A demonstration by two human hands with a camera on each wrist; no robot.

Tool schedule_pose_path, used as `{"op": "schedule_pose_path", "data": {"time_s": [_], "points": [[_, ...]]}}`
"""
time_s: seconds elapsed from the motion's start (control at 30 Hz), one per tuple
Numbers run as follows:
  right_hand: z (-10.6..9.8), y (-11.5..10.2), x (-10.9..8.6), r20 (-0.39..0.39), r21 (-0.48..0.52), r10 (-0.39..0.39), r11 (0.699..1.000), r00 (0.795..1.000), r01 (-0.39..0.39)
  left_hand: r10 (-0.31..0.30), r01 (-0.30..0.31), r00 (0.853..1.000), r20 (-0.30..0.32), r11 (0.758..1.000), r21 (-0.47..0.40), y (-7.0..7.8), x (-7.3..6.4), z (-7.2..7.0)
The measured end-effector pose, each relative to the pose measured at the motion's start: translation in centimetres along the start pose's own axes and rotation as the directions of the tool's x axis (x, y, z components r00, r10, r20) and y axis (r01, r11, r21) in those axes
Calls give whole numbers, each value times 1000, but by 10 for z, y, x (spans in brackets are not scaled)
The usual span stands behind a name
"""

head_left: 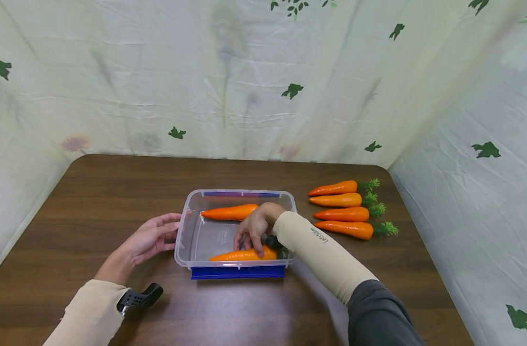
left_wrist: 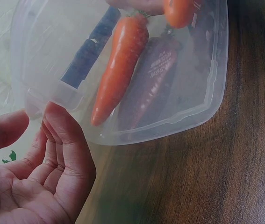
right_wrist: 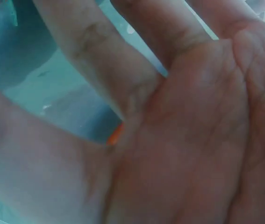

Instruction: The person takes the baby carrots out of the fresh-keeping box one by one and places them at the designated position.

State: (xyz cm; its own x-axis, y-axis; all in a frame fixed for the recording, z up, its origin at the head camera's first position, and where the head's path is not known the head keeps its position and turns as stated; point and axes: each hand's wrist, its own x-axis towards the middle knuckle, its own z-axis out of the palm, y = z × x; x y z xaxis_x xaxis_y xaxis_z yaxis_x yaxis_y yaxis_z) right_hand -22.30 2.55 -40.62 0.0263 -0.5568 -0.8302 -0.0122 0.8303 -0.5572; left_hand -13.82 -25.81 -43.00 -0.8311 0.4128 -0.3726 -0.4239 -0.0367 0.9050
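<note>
A clear plastic box (head_left: 196,240) with blue latches stands on the brown table. My right hand (head_left: 256,229) reaches into it from the right, thumb and fingers about the thick part of an orange carrot (head_left: 233,256) along the near wall. Another carrot (head_left: 229,212) lies at the back of the box, its tip to the left; its leafy end is hidden by my hand. My left hand (head_left: 153,238) is beside the box's left wall, fingers loosely bent and holding nothing. In the right wrist view the palm (right_wrist: 183,140) fills most of the picture, hiding the fingertips.
Several carrots with green tops lie in a column right of the box, the nearest carrot (head_left: 345,228) pointing left. Behind the table (head_left: 129,178) hangs a pale curtain (head_left: 246,120) with leaf prints. A dark strap (head_left: 140,297) sits on my left wrist.
</note>
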Motion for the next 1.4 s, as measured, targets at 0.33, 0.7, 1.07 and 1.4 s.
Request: {"op": "schedule_pose_path", "data": {"time_s": [0.33,0.7,1.07,1.4], "points": [[1,-3,-11,-169,-140,-60,989,984,36,5,-5,1000,18,1000,-23,-2,1,0],[2,-2,-22,-242,-144,-128,985,962,95,-13,13,1000,8,1000,-15,-1,1,0],[3,-10,-47,-280,-358,-389,890,878,280,-9,9,1000,-6,1000,14,1,1,1],[1,-3,-77,-342,-423,-521,829,782,367,0,0,1000,-5,1000,11,-2,0,0]]}}
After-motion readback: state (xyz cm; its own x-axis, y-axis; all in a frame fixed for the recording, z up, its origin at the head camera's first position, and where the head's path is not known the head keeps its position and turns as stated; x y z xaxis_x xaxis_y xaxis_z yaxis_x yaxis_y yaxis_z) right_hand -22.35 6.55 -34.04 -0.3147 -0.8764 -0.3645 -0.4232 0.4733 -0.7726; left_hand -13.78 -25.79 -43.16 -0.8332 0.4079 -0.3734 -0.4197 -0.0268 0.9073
